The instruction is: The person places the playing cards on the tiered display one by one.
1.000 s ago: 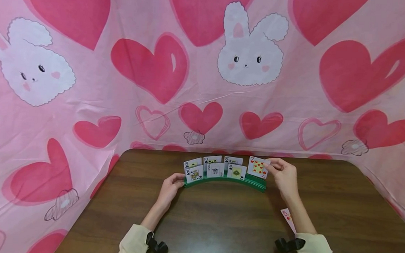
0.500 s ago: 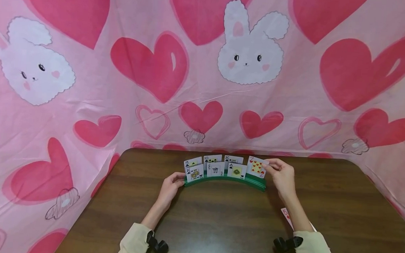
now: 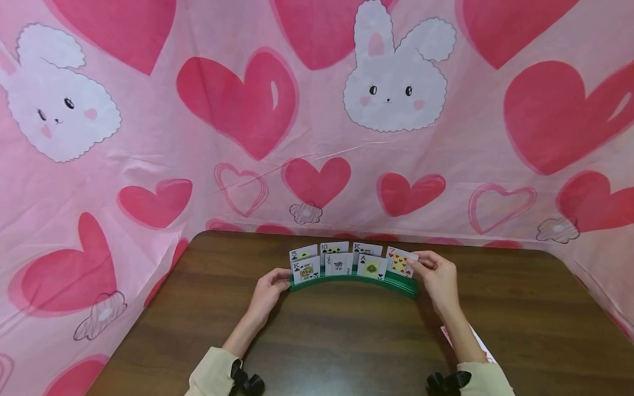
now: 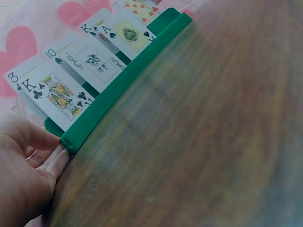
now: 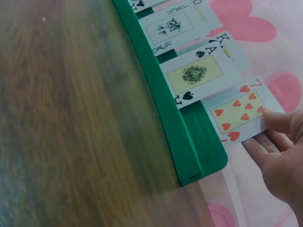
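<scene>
A curved green card holder (image 3: 404, 286) stands near the table's far edge, with playing cards upright in two rows. My left hand (image 3: 267, 293) grips its left end, thumb and fingers about the corner in the left wrist view. At the other end, my right hand (image 3: 441, 281) pinches the seven of hearts (image 3: 400, 262) by its right edge; the card stands in the back row. The front row bears a king of clubs (image 4: 57, 97), a joker (image 3: 338, 263) and an ace of spades (image 5: 194, 74). Behind them a three (image 4: 14, 75), a ten (image 3: 334, 247) and a king (image 3: 367, 248) are partly hidden.
A loose card (image 3: 483, 345) lies on the brown wooden table (image 3: 337, 340), mostly covered by my right forearm. Pink cloth (image 3: 320, 133) with hearts and rabbits hangs behind and beside the table. Each wrist wears a black camera (image 3: 248, 384).
The seven of hearts has moved slightly left and lower into the holder's back row, my right hand with it. My right forearm covers the loose card's number now. My left hand keeps its place.
</scene>
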### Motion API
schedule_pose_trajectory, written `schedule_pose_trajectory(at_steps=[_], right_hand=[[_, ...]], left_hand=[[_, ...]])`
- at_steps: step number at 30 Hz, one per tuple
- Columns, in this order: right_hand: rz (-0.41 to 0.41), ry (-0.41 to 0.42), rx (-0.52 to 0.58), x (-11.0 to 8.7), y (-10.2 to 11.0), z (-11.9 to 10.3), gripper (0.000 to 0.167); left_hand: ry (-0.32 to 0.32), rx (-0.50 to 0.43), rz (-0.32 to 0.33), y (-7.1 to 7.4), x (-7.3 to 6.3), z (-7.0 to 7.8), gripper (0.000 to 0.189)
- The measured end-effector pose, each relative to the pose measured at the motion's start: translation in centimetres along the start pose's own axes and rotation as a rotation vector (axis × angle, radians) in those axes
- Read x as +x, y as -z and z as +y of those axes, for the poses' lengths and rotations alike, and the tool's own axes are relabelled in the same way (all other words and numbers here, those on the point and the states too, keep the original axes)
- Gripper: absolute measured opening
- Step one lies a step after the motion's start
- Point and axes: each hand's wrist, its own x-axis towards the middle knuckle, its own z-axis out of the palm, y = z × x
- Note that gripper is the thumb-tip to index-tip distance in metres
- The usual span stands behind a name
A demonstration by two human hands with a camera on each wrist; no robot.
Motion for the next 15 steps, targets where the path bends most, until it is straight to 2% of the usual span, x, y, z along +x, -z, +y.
schedule_pose_trajectory(at_steps=[3,4,10,11,15], right_hand=[[-0.040,0.037,-0.080,-0.4,0.8,0.1,0.028],[-0.054,0.058,-0.118,-0.4,1.2,0.2,0.028],[-0.146,0.168,-0.276,-1.2,4.6,0.0,0.032],[-0.158,0.175,-0.297,-1.3,5.2,-0.1,0.033],[-0.210,0.151,-0.411,-1.4,7.8,-0.2,0.039]], left_hand=[[0.003,-0.009,-0.013,-0.3,-0.1,-0.2,0.025],[0.002,-0.007,-0.017,-0.4,-0.4,0.2,0.025],[0.008,0.004,-0.022,-0.5,-0.4,0.1,0.026],[0.004,0.005,-0.020,-0.3,-0.1,-0.3,0.026],[-0.006,0.009,-0.007,0.2,0.1,-0.1,0.026]])
